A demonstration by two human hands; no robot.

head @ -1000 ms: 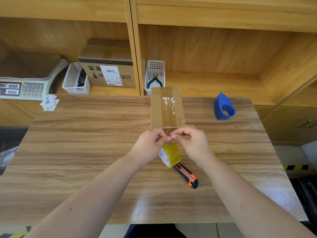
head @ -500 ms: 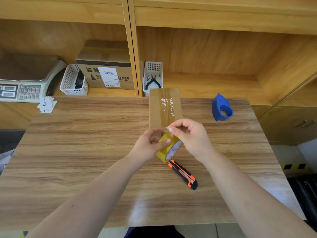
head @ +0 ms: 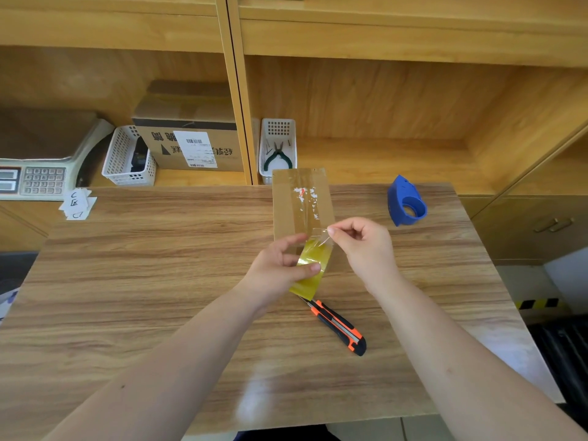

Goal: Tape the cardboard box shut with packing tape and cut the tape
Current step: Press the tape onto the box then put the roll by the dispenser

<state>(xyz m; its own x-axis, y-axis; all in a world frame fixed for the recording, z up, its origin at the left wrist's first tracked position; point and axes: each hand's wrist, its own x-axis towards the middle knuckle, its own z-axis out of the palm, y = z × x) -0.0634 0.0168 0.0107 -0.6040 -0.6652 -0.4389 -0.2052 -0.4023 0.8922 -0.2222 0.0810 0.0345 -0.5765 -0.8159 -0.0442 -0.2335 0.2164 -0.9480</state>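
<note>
A narrow flat cardboard box [head: 299,202] lies on the wooden table [head: 159,281] with old clear tape along its top. My left hand [head: 280,268] grips a yellowish roll of packing tape [head: 310,268] just in front of the box's near end. My right hand [head: 362,246] pinches the loose clear end of the tape [head: 321,237] between thumb and forefinger, lifted a little off the roll. An orange and black utility knife [head: 339,327] lies on the table just behind the roll, toward me.
A blue tape dispenser [head: 405,202] stands on the table at the far right. On the shelf behind are a white basket with pliers [head: 278,151], a labelled carton [head: 191,148], another white basket [head: 127,159] and a scale [head: 35,173]. Paper slips [head: 76,203] lie at the far left corner.
My left hand has turned and raised the roll while my right hand peeled the tape end up and to the right. Box and knife have stayed put.
</note>
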